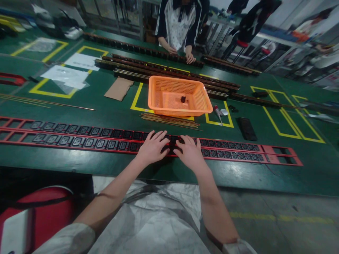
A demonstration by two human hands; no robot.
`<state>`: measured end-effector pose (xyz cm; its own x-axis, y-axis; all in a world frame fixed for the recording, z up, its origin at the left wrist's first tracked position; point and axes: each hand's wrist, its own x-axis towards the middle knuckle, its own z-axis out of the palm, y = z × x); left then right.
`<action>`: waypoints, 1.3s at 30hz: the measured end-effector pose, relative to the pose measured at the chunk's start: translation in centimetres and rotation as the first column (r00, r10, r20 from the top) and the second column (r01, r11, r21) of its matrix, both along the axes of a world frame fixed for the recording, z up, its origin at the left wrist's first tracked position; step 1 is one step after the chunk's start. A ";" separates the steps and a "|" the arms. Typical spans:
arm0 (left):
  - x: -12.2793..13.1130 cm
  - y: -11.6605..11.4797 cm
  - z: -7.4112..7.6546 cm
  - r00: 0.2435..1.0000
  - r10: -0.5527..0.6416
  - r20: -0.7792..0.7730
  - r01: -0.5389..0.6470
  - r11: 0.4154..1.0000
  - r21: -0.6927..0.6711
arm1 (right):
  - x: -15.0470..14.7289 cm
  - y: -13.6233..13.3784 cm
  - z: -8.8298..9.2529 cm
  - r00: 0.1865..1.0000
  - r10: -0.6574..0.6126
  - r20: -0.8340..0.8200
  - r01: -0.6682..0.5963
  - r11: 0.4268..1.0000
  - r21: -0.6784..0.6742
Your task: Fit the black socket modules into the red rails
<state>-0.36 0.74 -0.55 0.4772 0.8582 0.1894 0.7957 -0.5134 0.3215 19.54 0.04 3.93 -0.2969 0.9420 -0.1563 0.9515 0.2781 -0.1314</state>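
Two long red metal strips (284,159) lie side by side along the front of the green table, filled with rows of black power sockets (76,141). My left hand (153,147) rests on the strips near their middle, fingers spread over the sockets. Just to its right, my right hand (190,151) lies on the same strips with its fingers apart. A narrow gap of black sockets shows between the two hands. Both palms face down, and neither hand is wrapped around anything. What lies right under the palms is hidden.
Behind the strips stands an orange basket (180,112) with a small black part inside. Thin brass rods (169,120), a cardboard piece (119,89), a screwdriver (217,113) and a black phone (247,128) lie around it. Across the table a co-worker's hands (190,55) touch dark strips.
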 end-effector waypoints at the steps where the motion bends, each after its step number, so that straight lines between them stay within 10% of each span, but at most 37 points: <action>1: 0.0 0.0 0.0 1.000 0.003 0.004 -0.002 1.000 -0.002 | -0.1 0.1 0.1 1.000 -0.003 0.006 0.003 1.000 0.000; 39: 0.2 0.1 0.2 1.000 0.021 0.018 -0.021 0.999 -0.027 | 0.2 0.9 -1.2 0.979 -0.078 -0.189 0.072 0.997 -0.036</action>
<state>-0.16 0.82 -0.38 0.4558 0.8727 0.1747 0.8002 -0.4878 0.3490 19.78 0.96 2.76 -0.2525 0.9586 -0.1316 0.9265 0.2004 -0.3185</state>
